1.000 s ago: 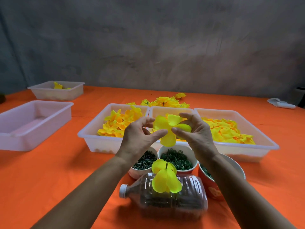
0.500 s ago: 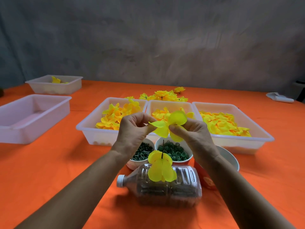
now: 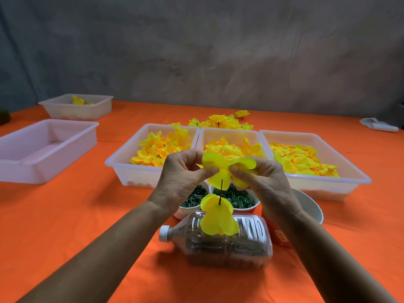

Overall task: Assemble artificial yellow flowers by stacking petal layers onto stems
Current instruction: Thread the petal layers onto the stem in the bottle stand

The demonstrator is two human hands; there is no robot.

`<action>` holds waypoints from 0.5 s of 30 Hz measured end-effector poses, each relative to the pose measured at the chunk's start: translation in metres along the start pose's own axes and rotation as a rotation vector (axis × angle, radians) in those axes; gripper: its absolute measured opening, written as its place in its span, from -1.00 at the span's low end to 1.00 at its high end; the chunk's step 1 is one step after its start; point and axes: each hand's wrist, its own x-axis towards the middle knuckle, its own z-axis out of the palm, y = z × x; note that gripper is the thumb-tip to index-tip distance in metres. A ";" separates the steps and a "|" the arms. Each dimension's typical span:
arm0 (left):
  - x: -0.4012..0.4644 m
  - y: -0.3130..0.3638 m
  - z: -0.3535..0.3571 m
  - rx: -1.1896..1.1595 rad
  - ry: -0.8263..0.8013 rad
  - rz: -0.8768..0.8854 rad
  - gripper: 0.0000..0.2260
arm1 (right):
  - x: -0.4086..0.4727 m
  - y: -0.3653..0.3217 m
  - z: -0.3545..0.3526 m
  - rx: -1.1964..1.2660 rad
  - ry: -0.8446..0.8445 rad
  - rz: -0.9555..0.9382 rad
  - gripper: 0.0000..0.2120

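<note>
Petal layer (image 3: 219,169): pinched by left hand (image 3: 181,178) and right hand (image 3: 260,180), both grips clasping it, centred over stem (image 3: 220,190) for threading.

Five white trays (image 3: 150,180), three cups (image 3: 235,207), one bottle (image 3: 227,246), two hands (image 3: 179,180).

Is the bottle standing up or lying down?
Lying down. The bottle rests on its side on the orange cloth, white cap pointing left, a stem with a petal layer rising from it.
</note>
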 end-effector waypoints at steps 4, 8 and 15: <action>-0.001 0.002 0.001 -0.010 -0.060 -0.049 -0.84 | -0.002 -0.001 0.002 0.008 -0.007 0.017 -0.94; 0.000 0.004 0.002 -0.017 -0.062 -0.110 -0.89 | -0.003 -0.003 0.003 0.043 -0.022 0.067 -0.90; 0.001 0.004 0.001 0.031 0.004 -0.172 -0.90 | -0.004 -0.003 0.000 0.061 -0.001 0.210 -0.80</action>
